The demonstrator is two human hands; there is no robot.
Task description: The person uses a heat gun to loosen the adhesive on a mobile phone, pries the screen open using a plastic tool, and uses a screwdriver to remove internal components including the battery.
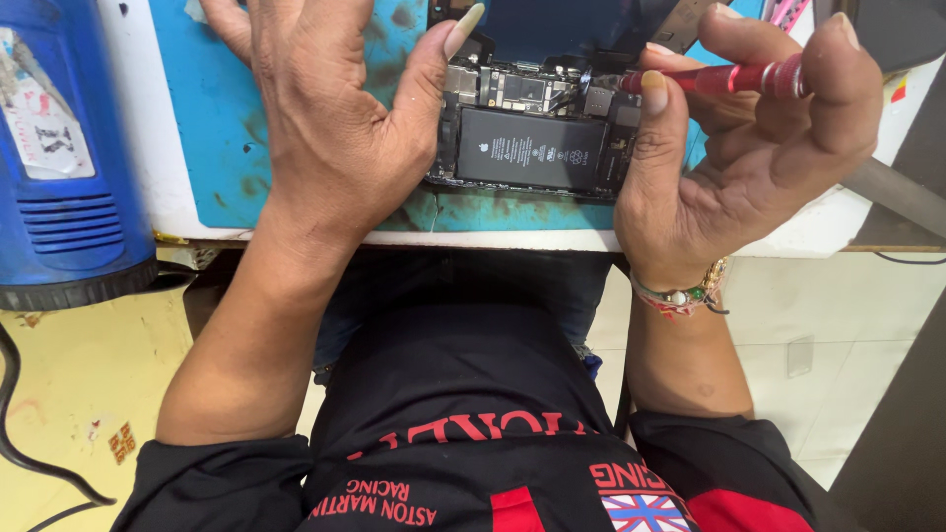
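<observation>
A: Phone [532, 128] is laid open on the blue mat [212, 128], near the tabletop [818, 232] front edge; black battery [530, 150] and circuit boards exposed.

B: Left hand [325, 118]?

A: Spread flat, fingers loosely open, nothing gripped. Thumb [434, 69] is pressed vs. the phone's left edge, palm rested on the mat.

B: Right hand [749, 148]?

A: Closed round a red screwdriver [724, 79], pinched btwn thumb and fingers. Tip is pointed left, at the phone's upper right w/ the small parts; exact contact can't be told. A beaded bracelet [685, 294] is worn at that wrist.

B: Elsewhere?

A: Blue heat gun [59, 148] is seen far left, well apart from the phone.
</observation>
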